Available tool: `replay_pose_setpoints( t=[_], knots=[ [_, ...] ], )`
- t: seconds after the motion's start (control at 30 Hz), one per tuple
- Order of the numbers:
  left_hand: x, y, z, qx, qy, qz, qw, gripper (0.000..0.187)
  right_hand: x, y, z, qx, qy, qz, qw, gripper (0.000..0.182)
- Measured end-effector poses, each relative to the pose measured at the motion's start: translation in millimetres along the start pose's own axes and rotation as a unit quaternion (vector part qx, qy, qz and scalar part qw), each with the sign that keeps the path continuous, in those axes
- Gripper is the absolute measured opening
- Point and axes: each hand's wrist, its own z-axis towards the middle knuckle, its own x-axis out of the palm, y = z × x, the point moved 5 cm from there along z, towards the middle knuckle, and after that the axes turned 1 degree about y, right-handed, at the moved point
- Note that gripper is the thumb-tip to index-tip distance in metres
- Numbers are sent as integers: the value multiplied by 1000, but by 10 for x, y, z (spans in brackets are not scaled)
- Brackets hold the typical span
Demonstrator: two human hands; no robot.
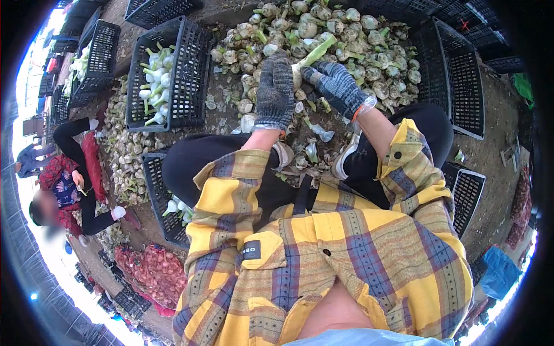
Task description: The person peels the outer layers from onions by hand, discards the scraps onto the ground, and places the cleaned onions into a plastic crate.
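Note:
Between my two gloved hands is a garlic bulb with a thick pale-green stem [316, 53], its stem pointing up and to the right. My left hand [275, 95] is closed at the garlic's left side, back of the glove upward, and its thumb is mostly hidden. From the right, my right hand [341, 91] has its fingertips curled against the lower part of the same garlic. Both gloves are grey knit. Just beyond them spreads a large heap of garlic bulbs [375, 63] with soil on their skins. Peeled scraps [320, 132] lie on the ground below my hands.
A black crate [197, 86] of cleaned white garlic stands to the left, with another crate [157, 196] by my knee. More black crates [461, 86] stand at right. Further left, a person [69, 184] sits beside another garlic pile [130, 155] and red net sacks [151, 271].

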Motion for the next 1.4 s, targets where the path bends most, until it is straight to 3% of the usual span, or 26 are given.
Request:
replay_pose_setpoints(
  t=[0.07,0.17,0.2,0.33,0.4,0.53,0.6,0.73,0.8,0.83,0.87,0.9,0.93,1.0,1.03,1.07,1.1,1.13,1.17,1.2,1.23,1.27,1.3,1.37,1.4],
  knots=[
    [1,-7,6,11,3,8,1000,37,0,75,-21,-8,10,6,1000,33],
    [0,-60,-6,-8,-3,-9,1000,37,7,33,-23,89,3,33,996,38],
    [-5,-58,-22,-39,-11,-32,999,37,26,27,-20,74,-9,44,996,34],
    [18,23,-29,-25,3,-14,1000,36,-33,-54,51,25,-6,-29,999,35],
    [42,64,-68,41,-2,75,996,33,-34,64,13,-17,0,-151,988,35],
    [32,84,-65,48,8,105,993,32,-27,53,-21,-5,6,-128,992,32],
    [63,261,-64,75,8,177,981,32,-38,44,10,-115,0,-212,971,30],
    [57,227,-60,56,9,156,986,34,-13,110,-37,-139,7,-312,940,28],
    [19,78,-21,0,-3,17,1000,36,-46,41,-13,-194,-38,-280,939,26],
    [-9,-48,23,0,-3,17,1000,36,-39,11,-12,-194,-38,-280,939,26],
    [18,26,32,-214,13,-185,959,39,-40,6,-19,-209,-54,-302,929,27],
    [129,93,-67,-409,28,-370,833,42,-43,13,-30,-224,-70,-322,917,27],
    [172,126,-49,-404,23,-450,796,46,-39,28,-32,-224,-70,-323,917,27],
    [226,209,-90,-428,49,-436,790,48,-57,12,-2,-138,-60,-258,954,26],
    [240,191,-107,-450,73,-421,784,50,-66,45,0,-139,-62,-257,954,26],
    [213,140,-114,-416,89,-361,830,51,-99,22,10,-84,-64,-247,963,25],
    [273,212,-143,-416,91,-361,830,51,-128,-20,11,-28,-67,-237,969,23],
    [179,201,-43,-178,7,-196,964,51,-129,-39,12,-27,-67,-237,969,23],
    [115,-41,-43,80,-79,-10,994,55,-130,-40,14,-65,-83,-228,968,22],
    [177,25,-80,26,-85,-136,987,52,-125,-44,13,-103,-99,-218,965,21],
    [110,13,-55,26,-84,-136,987,52,-130,-30,9,-141,-115,-208,961,20],
    [151,186,-40,-184,18,-303,935,51,-134,-72,26,-95,-109,-190,971,21],
    [264,242,-133,-380,118,-444,803,50,-126,-67,19,-94,-109,-189,971,21],
    [260,195,-166,-428,118,-453,773,47,-128,-21,18,-109,-132,-263,949,23],
    [237,210,-156,-415,95,-412,806,43,-124,-24,18,-108,-132,-262,950,23]
  ],
)
